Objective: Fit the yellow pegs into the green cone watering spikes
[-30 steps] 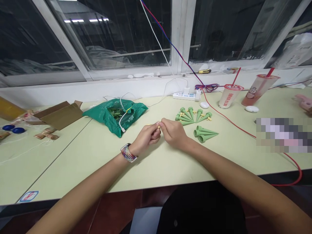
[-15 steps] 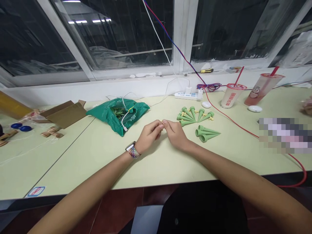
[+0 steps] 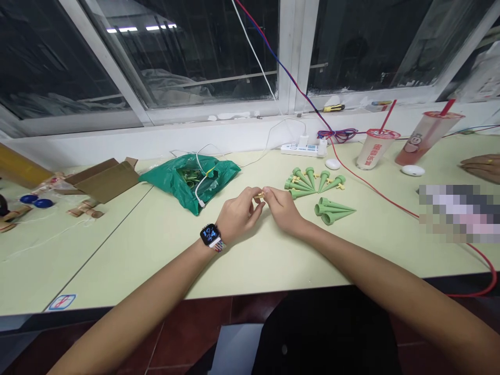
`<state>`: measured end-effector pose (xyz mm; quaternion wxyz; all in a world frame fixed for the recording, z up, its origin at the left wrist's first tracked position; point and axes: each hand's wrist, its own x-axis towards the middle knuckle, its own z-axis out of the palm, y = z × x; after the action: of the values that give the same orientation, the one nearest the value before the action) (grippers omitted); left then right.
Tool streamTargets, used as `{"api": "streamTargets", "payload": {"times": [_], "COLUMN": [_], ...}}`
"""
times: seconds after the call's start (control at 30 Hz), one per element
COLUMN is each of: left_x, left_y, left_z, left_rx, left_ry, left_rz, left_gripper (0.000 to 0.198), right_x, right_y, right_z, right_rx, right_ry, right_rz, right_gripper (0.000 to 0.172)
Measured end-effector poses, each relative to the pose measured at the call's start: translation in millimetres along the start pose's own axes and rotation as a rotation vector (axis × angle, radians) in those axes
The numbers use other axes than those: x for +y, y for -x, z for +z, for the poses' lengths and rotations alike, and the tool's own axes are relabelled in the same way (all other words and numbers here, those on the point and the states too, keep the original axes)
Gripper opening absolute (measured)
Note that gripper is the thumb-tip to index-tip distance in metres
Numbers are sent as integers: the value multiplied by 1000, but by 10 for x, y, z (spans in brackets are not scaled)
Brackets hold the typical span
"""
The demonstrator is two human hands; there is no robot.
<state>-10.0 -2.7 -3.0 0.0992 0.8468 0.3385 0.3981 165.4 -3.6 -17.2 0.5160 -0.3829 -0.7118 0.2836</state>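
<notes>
My left hand [image 3: 238, 214] and my right hand [image 3: 284, 208] meet fingertip to fingertip over the pale green table [image 3: 253, 260]. Together they pinch a small yellow plastic part [image 3: 260, 195]. A watch with a striped band sits on my left wrist [image 3: 210, 235]. Just right of my hands lie several green cone-shaped spikes [image 3: 312, 182], some with yellow fittings, and three plain green cones [image 3: 334, 211] nearer me. A green plastic bag [image 3: 191, 179] holding more parts lies to the left of my hands, with a white cable across it.
A power strip [image 3: 302, 150], two drink cups with red straws [image 3: 373, 148] [image 3: 424, 136] and a red cable [image 3: 390, 205] are at the back right. Another person's hand [image 3: 480, 166] rests at the far right. An open cardboard box [image 3: 103, 179] lies at the left.
My left wrist has rolled so the watch face now shows. Both hands keep pinching the small yellow part. Another person's hand has come into view at the far right.
</notes>
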Motion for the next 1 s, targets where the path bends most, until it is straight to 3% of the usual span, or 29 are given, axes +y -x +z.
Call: {"api": "streamTargets", "payload": {"times": [0.13,0.23,0.37,0.5,0.57,0.63,0.73,0.83,1.0], "left_x": [-102,-135,-101,-35,-21,-29,-67,-100,-104], "left_y": [-22,-49,-52,-42,-36,-31,-31,-42,-53], "left_z": [-73,-129,-145,-137,-135,-129,-115,-106,-106], "left_rx": [31,36,23,-58,-71,-55,5,20,18], "left_ry": [-330,-388,-267,-114,-104,-108,-125,-187,-167], "left_rz": [276,339,223,72,37,45,134,236,172], "left_gripper": [19,19,15,36,34,19,24,9,15], "right_x": [14,18,-6,-52,-62,-56,-29,-8,-11], "right_y": [-10,-14,0,18,19,16,9,3,13], "right_z": [42,57,32,-10,-16,-8,11,19,19], "right_rx": [36,36,31,-15,-21,-14,3,14,-10], "right_ry": [-124,-190,-181,-89,-63,-65,-84,-78,-72], "right_rz": [76,102,71,5,6,10,13,24,33], "right_gripper": [51,53,50,47,47,47,45,45,45]}}
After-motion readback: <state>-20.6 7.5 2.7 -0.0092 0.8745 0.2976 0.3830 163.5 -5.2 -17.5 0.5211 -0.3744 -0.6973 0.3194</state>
